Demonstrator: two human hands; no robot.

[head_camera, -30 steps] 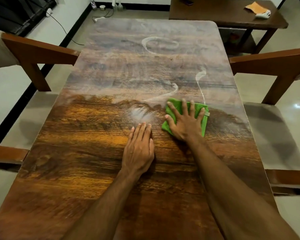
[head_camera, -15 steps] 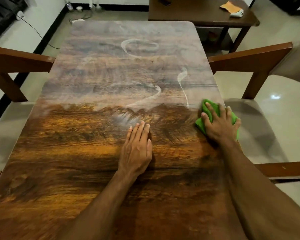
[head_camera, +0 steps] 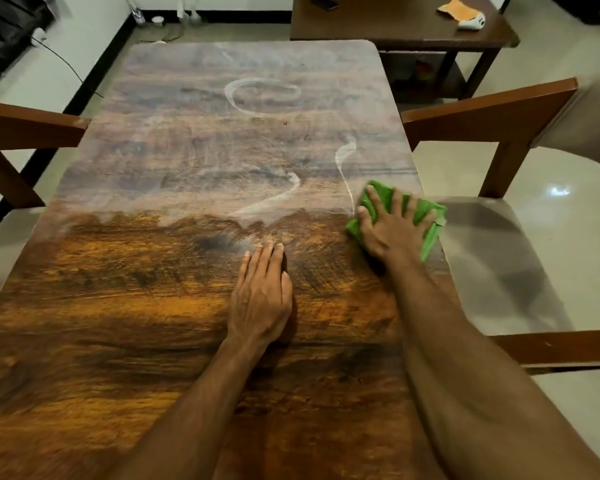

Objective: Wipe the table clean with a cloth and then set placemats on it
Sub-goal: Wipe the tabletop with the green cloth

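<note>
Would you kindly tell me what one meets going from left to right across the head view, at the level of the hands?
left chair → left hand → right hand → right chair

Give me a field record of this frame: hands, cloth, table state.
left hand: flat on the table, fingers straight
right hand: spread fingers press the green cloth at the table's right edge
near half: wiped, glossy wood
far half: whitish film with streaks, not yet wiped
placemats: none in view

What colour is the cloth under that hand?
Bright green. The cloth shows in the head view, under the right hand.
</note>
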